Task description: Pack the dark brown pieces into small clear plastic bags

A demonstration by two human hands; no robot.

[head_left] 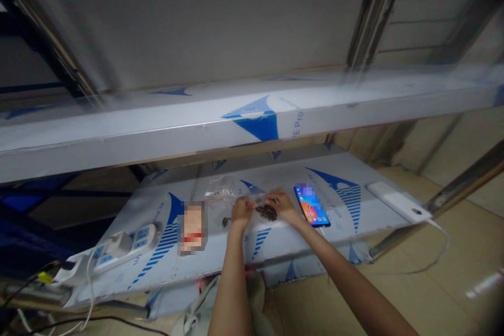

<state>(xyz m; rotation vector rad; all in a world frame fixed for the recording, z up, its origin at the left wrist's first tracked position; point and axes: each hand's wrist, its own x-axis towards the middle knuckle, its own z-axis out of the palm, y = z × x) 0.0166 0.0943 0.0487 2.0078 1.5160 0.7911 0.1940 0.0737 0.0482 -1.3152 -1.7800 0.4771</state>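
Just left of the smartphone (312,206), the left hand (241,211) has its grip pressed together on a clear plastic sleeve (255,199) (thin, light, probably slippery, so best held by its edge). The right hand (279,206) pinches the far end, above a dark brown clump (266,213) - possibly inside the sleeve, though it's too small to tell.

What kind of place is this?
Probably a makeshift indoor workroom or storeroom, though it's hard to be sure. A stainless-steel shelf rack still wears its blue-printed protective film, a power strip sits on the shelf, and the floor is a beige tiled floor.
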